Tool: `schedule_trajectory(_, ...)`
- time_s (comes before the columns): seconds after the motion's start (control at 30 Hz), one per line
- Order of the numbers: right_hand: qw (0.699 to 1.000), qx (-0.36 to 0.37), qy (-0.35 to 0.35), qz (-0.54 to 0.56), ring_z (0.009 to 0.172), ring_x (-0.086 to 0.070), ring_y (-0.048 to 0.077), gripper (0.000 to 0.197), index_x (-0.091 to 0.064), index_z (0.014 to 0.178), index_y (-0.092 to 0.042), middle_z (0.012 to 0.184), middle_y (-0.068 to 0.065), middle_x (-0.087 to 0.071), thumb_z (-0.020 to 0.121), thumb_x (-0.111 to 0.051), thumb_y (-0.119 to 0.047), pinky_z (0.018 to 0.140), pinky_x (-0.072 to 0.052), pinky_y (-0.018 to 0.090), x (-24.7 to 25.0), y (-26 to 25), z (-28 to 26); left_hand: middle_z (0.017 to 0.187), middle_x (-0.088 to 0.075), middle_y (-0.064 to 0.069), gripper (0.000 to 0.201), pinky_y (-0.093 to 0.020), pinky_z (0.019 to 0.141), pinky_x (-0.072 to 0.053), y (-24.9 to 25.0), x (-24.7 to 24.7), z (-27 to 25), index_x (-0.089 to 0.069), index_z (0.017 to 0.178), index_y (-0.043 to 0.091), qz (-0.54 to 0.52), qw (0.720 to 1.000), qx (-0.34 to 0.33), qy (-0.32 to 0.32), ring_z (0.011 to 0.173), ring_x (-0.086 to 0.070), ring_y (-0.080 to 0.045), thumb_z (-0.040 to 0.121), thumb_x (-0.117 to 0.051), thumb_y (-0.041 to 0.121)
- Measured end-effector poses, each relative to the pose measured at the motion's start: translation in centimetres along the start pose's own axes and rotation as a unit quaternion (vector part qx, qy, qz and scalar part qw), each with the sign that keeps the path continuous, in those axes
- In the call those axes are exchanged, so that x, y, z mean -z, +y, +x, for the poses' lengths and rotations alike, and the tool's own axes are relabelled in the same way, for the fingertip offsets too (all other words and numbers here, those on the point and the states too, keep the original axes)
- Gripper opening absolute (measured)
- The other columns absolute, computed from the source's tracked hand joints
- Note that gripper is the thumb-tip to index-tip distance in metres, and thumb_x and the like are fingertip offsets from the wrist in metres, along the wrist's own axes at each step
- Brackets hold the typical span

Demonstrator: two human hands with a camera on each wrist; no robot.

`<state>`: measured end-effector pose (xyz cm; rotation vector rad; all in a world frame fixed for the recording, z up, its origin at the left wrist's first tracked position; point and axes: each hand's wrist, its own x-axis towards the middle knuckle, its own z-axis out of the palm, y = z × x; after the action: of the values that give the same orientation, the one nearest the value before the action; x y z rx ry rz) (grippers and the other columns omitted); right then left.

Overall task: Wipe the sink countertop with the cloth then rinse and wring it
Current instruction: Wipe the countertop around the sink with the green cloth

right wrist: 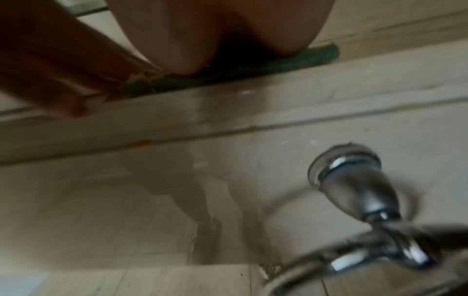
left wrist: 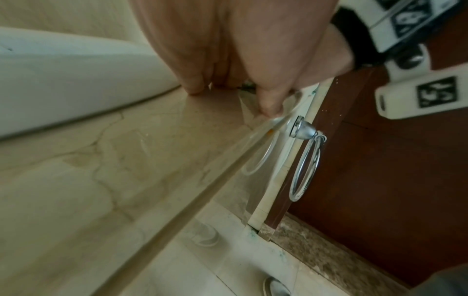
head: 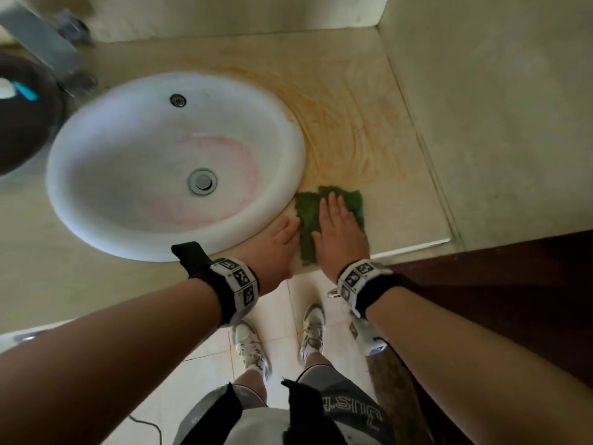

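A green cloth (head: 353, 202) lies flat on the beige countertop (head: 378, 91), near its front edge and just right of the white oval sink (head: 290, 149). My right hand (head: 338, 226) presses flat on the cloth with straight fingers; in the right wrist view its palm (right wrist: 202, 30) rests on the cloth (right wrist: 253, 62). Beside it my left hand (head: 284, 239) lies flat on the counter, fingers touching the cloth's left edge. An orange smear (head: 337, 123) swirls over the counter behind the cloth and around the sink's right rim. Pink streaks mark the basin.
The faucet (head: 41, 36) is blurred at the top left, above a dark round object (head: 25, 123). A wall (head: 497, 123) closes the counter on the right. A chrome towel ring (left wrist: 306, 166) hangs below the front edge beside a brown wooden panel (head: 513, 300).
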<state>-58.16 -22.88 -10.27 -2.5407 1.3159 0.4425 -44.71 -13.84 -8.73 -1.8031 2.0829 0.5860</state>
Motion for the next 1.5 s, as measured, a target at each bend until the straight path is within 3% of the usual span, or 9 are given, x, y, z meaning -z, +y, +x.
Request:
schedule_trajectory(0.1, 0.997, 0.054, -0.026, -0.042, 0.149, 0.005, 0.024, 0.066, 0.004, 0.152, -0.009, 0.161, 0.01, 0.007, 0.101, -0.028, -0.035, 0.121, -0.002, 0.035, 0.1, 2.4, -2.3, 0.16, 0.006, -0.015, 0.091, -0.037, 0.119, 0.004, 0.0, -0.1, 0.0, 0.0, 0.152, 0.001, -0.01, 1.0, 0.005, -0.006, 0.148, 0.004, -0.031, 0.093, -0.054, 0.043)
schedule_trajectory(0.3, 0.986, -0.163, 0.006, 0.017, 0.149, 0.002, 0.029, 0.065, 0.0, 0.152, -0.001, 0.161, 0.016, 0.003, 0.102, -0.026, -0.034, 0.122, -0.006, 0.04, 1.8, 9.2, 0.5, 0.16, 0.013, -0.011, 0.089, -0.032, 0.118, 0.004, -0.3, -0.2, -0.2, 0.006, 0.151, 0.003, -0.048, 0.999, 0.01, 0.004, 0.148, 0.009, -0.027, 0.095, -0.053, 0.039)
schedule_trajectory(0.43, 0.998, -0.06, 0.012, 0.004, 0.148, 0.0, 0.031, 0.066, -0.001, 0.151, -0.001, 0.16, 0.019, 0.002, 0.101, -0.03, -0.033, 0.121, -0.008, 0.041, 1.5, 2.7, 3.5, 0.16, 0.013, -0.013, 0.089, -0.031, 0.115, 0.009, 0.0, 0.1, -0.3, 0.006, 0.151, 0.003, -0.031, 0.999, 0.009, 0.005, 0.148, 0.009, -0.028, 0.095, -0.053, 0.039)
schedule_trajectory(0.57, 0.996, 0.072, -0.017, -0.054, 0.149, 0.005, 0.024, 0.067, 0.004, 0.153, -0.009, 0.161, 0.01, 0.008, 0.101, -0.028, -0.036, 0.121, -0.005, 0.036, 0.5, 1.6, -0.1, 0.16, 0.012, -0.013, 0.089, -0.03, 0.107, 0.016, 0.2, 0.5, -0.6, 0.007, 0.151, 0.003, -0.012, 1.0, 0.016, -0.002, 0.148, 0.009, -0.028, 0.096, -0.05, 0.042)
schedule_trajectory(0.77, 0.994, 0.062, -0.059, -0.066, 0.148, 0.01, 0.022, 0.065, 0.007, 0.152, -0.011, 0.161, 0.007, 0.012, 0.102, -0.025, -0.036, 0.122, -0.001, 0.034, 1.2, 4.4, -1.7, 0.16, 0.014, -0.012, 0.09, -0.031, 0.115, 0.01, -0.3, 0.2, -0.4, 0.007, 0.151, 0.003, -0.047, 0.999, 0.012, -0.002, 0.148, 0.009, -0.028, 0.095, -0.053, 0.04)
schedule_trajectory(0.93, 0.976, 0.181, -0.058, -0.108, 0.149, 0.006, 0.024, 0.064, 0.003, 0.152, -0.008, 0.161, 0.01, 0.007, 0.102, -0.025, -0.035, 0.122, -0.005, 0.038, 1.8, 1.0, 1.8, 0.161, 0.004, -0.013, 0.091, -0.035, 0.115, 0.011, 0.0, 0.3, -0.3, -0.001, 0.152, 0.004, -0.015, 1.0, 0.016, 0.009, 0.148, 0.006, -0.028, 0.092, -0.054, 0.047)
schedule_trajectory(1.1, 0.985, 0.136, -0.052, -0.091, 0.149, 0.005, 0.025, 0.064, 0.001, 0.152, -0.005, 0.161, 0.011, 0.005, 0.102, -0.028, -0.032, 0.12, -0.005, 0.037, 2.3, -0.7, 3.6, 0.161, 0.001, -0.015, 0.092, -0.032, 0.109, 0.019, -0.1, 0.0, -0.1, -0.004, 0.152, 0.003, -0.01, 1.0, 0.007, 0.021, 0.148, 0.006, -0.029, 0.09, -0.055, 0.048)
schedule_trajectory(1.3, 0.996, 0.04, -0.052, -0.061, 0.148, 0.006, 0.028, 0.059, -0.003, 0.151, -0.001, 0.161, 0.013, 0.007, 0.102, -0.025, -0.025, 0.121, -0.001, 0.038, 5.6, -1.2, 9.5, 0.161, 0.01, -0.009, 0.094, -0.027, 0.114, 0.008, -0.3, -0.7, -0.1, 0.001, 0.153, 0.005, -0.077, 0.997, 0.014, 0.021, 0.148, 0.006, -0.025, 0.09, -0.06, 0.04)
schedule_trajectory(1.5, 0.992, 0.089, -0.053, -0.078, 0.148, 0.005, 0.028, 0.061, -0.004, 0.152, -0.002, 0.161, 0.014, 0.006, 0.102, -0.027, -0.03, 0.121, -0.009, 0.04, 3.9, -1.3, 5.2, 0.161, 0.001, -0.01, 0.092, -0.031, 0.118, 0.005, -0.3, -0.1, -0.3, -0.005, 0.153, 0.005, -0.074, 0.997, 0.01, 0.032, 0.149, 0.005, -0.025, 0.089, -0.061, 0.04)
